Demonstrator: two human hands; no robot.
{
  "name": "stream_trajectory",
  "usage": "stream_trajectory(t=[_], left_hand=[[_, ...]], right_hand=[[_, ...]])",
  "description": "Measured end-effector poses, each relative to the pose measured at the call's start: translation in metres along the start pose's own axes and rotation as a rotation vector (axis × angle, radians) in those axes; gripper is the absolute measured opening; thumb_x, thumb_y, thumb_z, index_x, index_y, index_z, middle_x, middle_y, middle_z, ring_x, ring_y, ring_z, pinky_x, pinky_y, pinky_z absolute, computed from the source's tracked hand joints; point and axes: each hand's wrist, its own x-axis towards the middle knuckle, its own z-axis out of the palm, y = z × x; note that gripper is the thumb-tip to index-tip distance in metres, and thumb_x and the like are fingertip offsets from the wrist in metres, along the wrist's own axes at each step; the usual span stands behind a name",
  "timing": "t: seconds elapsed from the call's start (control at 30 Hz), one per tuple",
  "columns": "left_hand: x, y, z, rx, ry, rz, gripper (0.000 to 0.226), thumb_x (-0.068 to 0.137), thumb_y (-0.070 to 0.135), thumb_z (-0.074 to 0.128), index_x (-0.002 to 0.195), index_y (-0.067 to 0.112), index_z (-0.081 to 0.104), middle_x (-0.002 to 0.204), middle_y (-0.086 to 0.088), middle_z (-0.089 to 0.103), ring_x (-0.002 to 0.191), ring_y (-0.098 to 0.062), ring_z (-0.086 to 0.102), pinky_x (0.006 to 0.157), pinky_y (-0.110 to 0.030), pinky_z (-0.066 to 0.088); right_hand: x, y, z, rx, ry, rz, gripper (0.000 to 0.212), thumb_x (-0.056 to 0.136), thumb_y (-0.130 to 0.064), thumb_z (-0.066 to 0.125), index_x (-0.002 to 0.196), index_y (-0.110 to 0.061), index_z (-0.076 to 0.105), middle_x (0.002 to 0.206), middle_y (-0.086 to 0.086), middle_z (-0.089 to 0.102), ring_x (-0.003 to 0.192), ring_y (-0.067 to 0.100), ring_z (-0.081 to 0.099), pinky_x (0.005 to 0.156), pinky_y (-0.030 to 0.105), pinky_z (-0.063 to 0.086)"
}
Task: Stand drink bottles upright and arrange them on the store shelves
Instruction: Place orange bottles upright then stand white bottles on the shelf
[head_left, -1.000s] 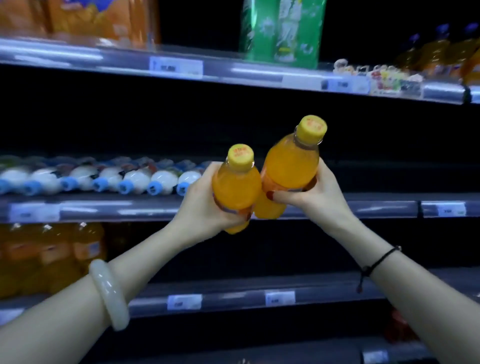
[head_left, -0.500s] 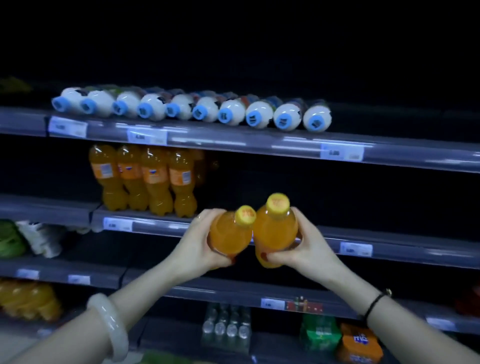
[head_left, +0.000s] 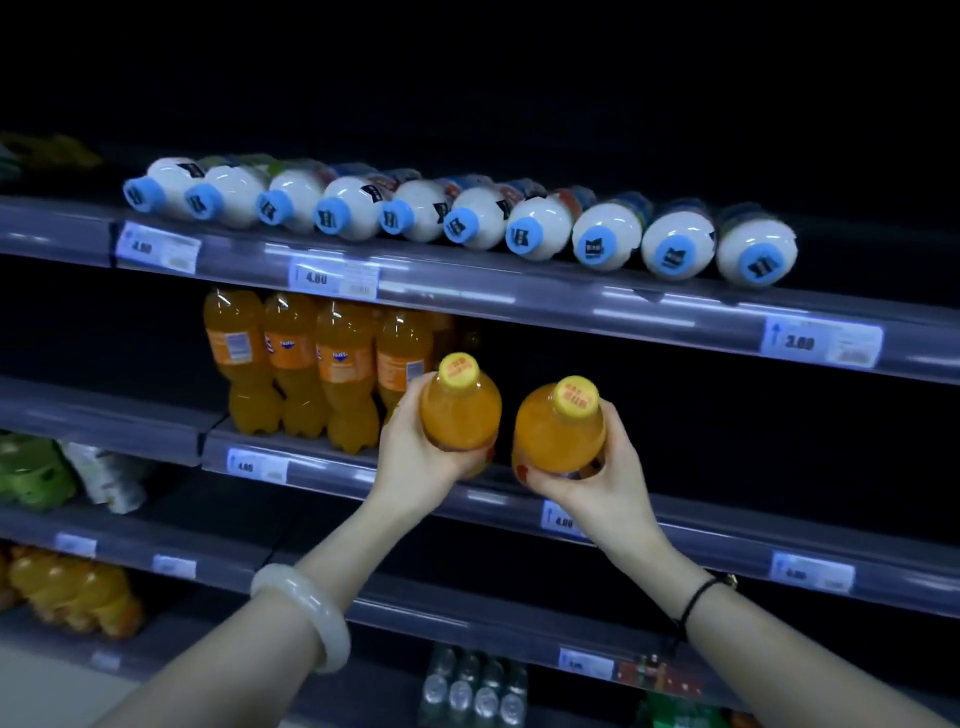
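Gripping the left juice bottle (head_left: 460, 410) in the left hand (head_left: 415, 457) and the right juice bottle (head_left: 558, 431) in the right hand (head_left: 597, 483), fingers (head_left: 618, 447) curled round each before the middle shelf (head_left: 322, 473); best set them base-first, upright, beside the orange soda row (head_left: 301, 374).

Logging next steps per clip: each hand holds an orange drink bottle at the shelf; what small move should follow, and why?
Likely stand the orange bottle in the left hand on the shelf just right of the upright orange soda row: it is held beside that row's end, cap tilted toward the camera, and the shelf beyond looks unfilled.
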Motion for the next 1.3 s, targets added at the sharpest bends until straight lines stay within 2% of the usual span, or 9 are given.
stream_trajectory(t=[0.13,0.3,0.53,0.67,0.8,0.93,1.03,1.13,1.3], left_hand=[[0.017,-0.018,0.004,0.045,0.001,-0.065,0.08,0.06,0.015,0.088,0.123,0.03,0.041,0.109,0.01,0.056,0.102,-0.013,0.056,0.075,-0.017,0.043],[0.038,-0.021,0.0,0.018,-0.021,-0.127,0.088,0.068,0.014,0.084,0.13,0.031,0.023,0.121,0.005,0.045,0.109,-0.014,0.048,0.088,-0.031,0.041],[0.045,-0.028,-0.001,0.007,-0.016,-0.07,0.088,0.068,0.013,0.084,0.136,0.026,0.029,0.124,0.001,0.052,0.111,-0.015,0.055,0.089,-0.027,0.046],[0.042,-0.036,0.004,-0.021,0.054,-0.015,0.084,0.068,0.014,0.084,0.13,0.033,0.031,0.124,0.001,0.053,0.109,-0.013,0.057,0.087,-0.019,0.048],[0.047,-0.042,0.013,-0.044,0.019,-0.08,0.083,0.07,0.014,0.082,0.13,0.035,0.029,0.125,0.003,0.051,0.111,-0.012,0.055,0.085,-0.015,0.045],[0.063,-0.042,0.019,-0.032,0.034,-0.172,0.08,0.071,0.012,0.081,0.134,0.024,0.034,0.121,0.003,0.055,0.112,-0.015,0.056,0.092,-0.027,0.046],[0.075,-0.041,0.023,0.04,0.061,-0.261,0.076,0.074,0.015,0.08,0.134,0.019,0.034,0.122,-0.001,0.056,0.116,-0.02,0.056,0.096,-0.034,0.047],[0.077,-0.044,0.03,0.208,0.081,-0.274,0.082,0.073,0.028,0.08,0.137,0.022,0.028,0.126,-0.004,0.056,0.116,-0.025,0.057,0.095,-0.046,0.051],[0.078,-0.038,0.037,0.518,0.153,-0.224,0.089,0.073,0.042,0.077,0.141,0.015,0.026,0.125,-0.008,0.056,0.121,-0.028,0.049,0.096,-0.045,0.048]], right_hand=[[0.02,0.017,0.011,0.027,-0.011,0.054,0.076,0.058,-0.016,0.088,0.122,-0.028,0.049,0.117,-0.002,0.06,0.105,0.011,0.061,0.084,0.028,0.052],[0.039,0.03,0.029,0.062,-0.022,0.166,0.072,0.065,-0.015,0.086,0.124,-0.025,0.046,0.113,-0.003,0.06,0.1,0.01,0.06,0.077,0.021,0.05],[0.056,0.026,0.043,0.015,-0.031,0.134,0.066,0.066,-0.021,0.086,0.119,-0.027,0.046,0.106,-0.015,0.059,0.093,-0.001,0.06,0.067,0.01,0.048],[0.05,0.036,0.047,0.026,0.06,0.12,0.068,0.065,-0.014,0.086,0.12,-0.02,0.047,0.108,-0.005,0.062,0.095,0.005,0.062,0.078,0.019,0.05],[0.05,0.044,0.05,0.028,0.093,0.168,0.073,0.065,-0.019,0.086,0.126,-0.019,0.045,0.113,-0.002,0.06,0.101,0.008,0.06,0.081,0.023,0.049],[0.069,0.045,0.054,0.047,0.045,0.247,0.069,0.067,-0.022,0.085,0.124,-0.022,0.045,0.11,-0.005,0.062,0.098,0.007,0.062,0.086,0.03,0.051],[0.084,0.049,0.055,0.03,0.004,0.312,0.07,0.074,-0.024,0.081,0.131,-0.021,0.041,0.111,-0.003,0.061,0.1,0.015,0.062,0.087,0.031,0.051],[0.091,0.054,0.052,-0.004,-0.004,0.347,0.068,0.078,-0.026,0.077,0.135,-0.019,0.04,0.113,0.002,0.062,0.105,0.021,0.061,0.09,0.035,0.05],[0.092,0.057,0.05,-0.036,-0.034,0.368,0.067,0.082,-0.028,0.073,0.138,-0.019,0.037,0.113,0.0,0.059,0.102,0.016,0.058,0.088,0.03,0.046]])
